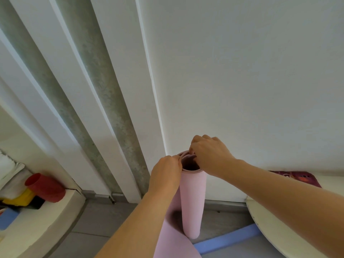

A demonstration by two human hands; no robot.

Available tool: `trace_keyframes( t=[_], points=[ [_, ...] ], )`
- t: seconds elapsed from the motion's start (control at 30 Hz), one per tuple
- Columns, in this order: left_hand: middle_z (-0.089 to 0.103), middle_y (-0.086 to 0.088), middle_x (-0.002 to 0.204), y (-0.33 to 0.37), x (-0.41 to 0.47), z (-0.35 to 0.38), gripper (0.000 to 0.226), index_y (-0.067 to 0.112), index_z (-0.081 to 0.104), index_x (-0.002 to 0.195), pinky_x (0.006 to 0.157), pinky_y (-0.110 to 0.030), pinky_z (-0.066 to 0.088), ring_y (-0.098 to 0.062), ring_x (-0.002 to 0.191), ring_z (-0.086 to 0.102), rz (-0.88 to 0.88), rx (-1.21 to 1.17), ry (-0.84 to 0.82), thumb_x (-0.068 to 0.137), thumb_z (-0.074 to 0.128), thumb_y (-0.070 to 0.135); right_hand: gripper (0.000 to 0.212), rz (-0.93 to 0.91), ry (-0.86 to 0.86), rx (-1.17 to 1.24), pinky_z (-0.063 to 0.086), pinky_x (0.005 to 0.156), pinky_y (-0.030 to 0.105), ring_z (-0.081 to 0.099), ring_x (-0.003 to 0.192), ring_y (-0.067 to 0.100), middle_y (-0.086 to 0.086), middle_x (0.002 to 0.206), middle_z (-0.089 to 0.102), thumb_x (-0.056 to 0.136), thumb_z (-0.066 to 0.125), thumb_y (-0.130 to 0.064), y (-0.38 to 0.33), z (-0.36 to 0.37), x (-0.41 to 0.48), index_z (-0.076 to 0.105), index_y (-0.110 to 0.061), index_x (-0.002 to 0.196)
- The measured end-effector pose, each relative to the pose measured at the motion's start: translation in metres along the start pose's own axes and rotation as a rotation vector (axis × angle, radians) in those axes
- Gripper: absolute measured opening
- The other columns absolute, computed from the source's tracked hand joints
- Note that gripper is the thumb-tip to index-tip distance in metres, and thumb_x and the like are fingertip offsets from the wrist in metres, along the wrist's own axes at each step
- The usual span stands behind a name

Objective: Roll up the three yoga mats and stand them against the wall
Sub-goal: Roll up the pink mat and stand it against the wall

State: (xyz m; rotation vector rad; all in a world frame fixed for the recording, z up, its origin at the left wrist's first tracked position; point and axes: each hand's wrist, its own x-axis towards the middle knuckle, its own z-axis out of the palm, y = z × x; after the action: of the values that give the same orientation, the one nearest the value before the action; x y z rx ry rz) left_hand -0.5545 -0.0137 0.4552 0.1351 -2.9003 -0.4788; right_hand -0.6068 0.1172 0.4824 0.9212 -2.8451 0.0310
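Note:
A pink yoga mat stands upright as a roll on the grey floor, close to the white wall. Its loose tail spreads out on the floor toward me at the bottom of the view. My left hand grips the left side of the roll's top rim. My right hand pinches the inner layers at the top opening. A blue mat lies flat on the floor behind the roll's base.
White door frames with frosted glass strips rise on the left. A red cylinder and yellow and blue items lie on a cream surface at the left. A cream rounded edge with a purple patterned cloth sits at the right.

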Motion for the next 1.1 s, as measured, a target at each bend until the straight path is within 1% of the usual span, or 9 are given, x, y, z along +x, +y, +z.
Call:
trace_keyframes(
  t=[0.17,0.27,0.33,0.4,0.5,0.6,0.8,1.0,1.1],
  points=[
    [0.050,0.001,0.076,0.000,0.003,-0.003,0.028,0.008,0.062,0.099,0.050,-0.019,0.025,-0.013,0.068,0.046,0.023,0.028,-0.006,0.101,0.036,0.017,0.025,0.040,-0.116,-0.104,0.040,0.076,0.031,0.052,0.109,0.023,0.002,0.156,0.016,0.092,0.054,-0.029,-0.001,0.000,-0.001,0.058,-0.018,0.115],
    [0.059,-0.003,0.085,0.006,-0.001,0.000,0.029,0.010,0.063,0.103,0.056,-0.017,0.030,-0.011,0.070,0.046,0.039,0.022,0.000,0.102,0.036,0.020,0.004,0.084,-0.144,-0.194,0.033,0.067,0.028,0.055,0.087,0.022,0.001,0.107,0.057,0.088,0.054,-0.012,-0.002,-0.011,0.003,0.057,-0.013,0.090],
    [0.065,-0.006,0.098,0.009,0.000,0.002,0.029,0.011,0.062,0.110,0.068,-0.021,0.040,-0.013,0.078,0.053,0.028,0.022,-0.013,0.102,0.035,0.020,0.020,0.045,-0.141,-0.326,0.030,0.069,0.028,0.047,0.075,0.020,-0.002,0.071,0.044,0.087,0.051,-0.005,-0.006,-0.019,0.006,0.044,-0.013,0.069],
    [0.066,-0.006,0.104,0.010,0.003,0.003,0.030,0.012,0.061,0.114,0.075,-0.024,0.043,-0.017,0.088,0.059,0.031,0.039,-0.021,0.103,0.035,0.020,0.031,-0.023,-0.137,-0.401,0.028,0.072,0.028,0.043,0.076,0.020,-0.003,0.067,0.036,0.087,0.050,-0.005,-0.006,-0.022,0.007,0.033,-0.016,0.064],
    [0.065,-0.006,0.094,0.007,0.005,0.002,0.029,0.011,0.063,0.110,0.065,-0.021,0.038,-0.014,0.075,0.054,0.039,0.028,-0.027,0.102,0.036,0.020,0.009,-0.145,-0.092,-0.298,0.032,0.074,0.026,0.048,0.090,0.020,0.001,0.093,0.053,0.090,0.051,-0.006,0.002,-0.007,0.005,0.054,-0.014,0.087],
    [0.050,0.000,0.083,0.001,0.003,0.004,0.026,0.011,0.061,0.109,0.062,-0.020,0.031,-0.011,0.072,0.046,0.033,0.062,-0.019,0.101,0.037,0.017,0.019,-0.199,0.011,-0.018,0.042,0.077,0.026,0.048,0.098,0.019,0.003,0.113,0.053,0.093,0.046,-0.006,0.015,0.011,0.000,0.058,-0.012,0.108],
    [0.053,-0.005,0.099,0.002,-0.004,0.005,0.024,0.012,0.054,0.118,0.066,-0.023,0.032,-0.013,0.077,0.042,0.030,0.087,-0.053,0.099,0.038,0.013,0.013,-0.158,0.072,0.161,0.035,0.062,0.023,0.042,0.071,0.014,0.002,0.100,0.054,0.097,0.041,-0.010,0.016,0.025,-0.005,0.053,-0.011,0.101],
    [0.046,-0.002,0.092,0.006,-0.004,0.002,0.023,0.012,0.054,0.114,0.066,-0.024,0.033,-0.015,0.077,0.043,0.040,0.138,-0.087,0.098,0.037,0.011,0.019,0.053,0.160,0.397,0.045,0.071,0.028,0.058,0.082,0.023,0.005,0.099,0.061,0.099,0.044,-0.020,0.009,0.030,-0.004,0.058,-0.007,0.101],
    [0.039,0.000,0.087,0.003,-0.004,-0.001,0.024,0.010,0.053,0.114,0.065,-0.025,0.032,-0.015,0.076,0.042,0.065,0.155,-0.081,0.096,0.037,0.007,0.024,0.068,0.152,0.518,0.046,0.074,0.025,0.059,0.085,0.019,-0.001,0.105,0.063,0.096,0.049,-0.017,0.008,0.024,-0.001,0.052,-0.016,0.120]
  ],
)
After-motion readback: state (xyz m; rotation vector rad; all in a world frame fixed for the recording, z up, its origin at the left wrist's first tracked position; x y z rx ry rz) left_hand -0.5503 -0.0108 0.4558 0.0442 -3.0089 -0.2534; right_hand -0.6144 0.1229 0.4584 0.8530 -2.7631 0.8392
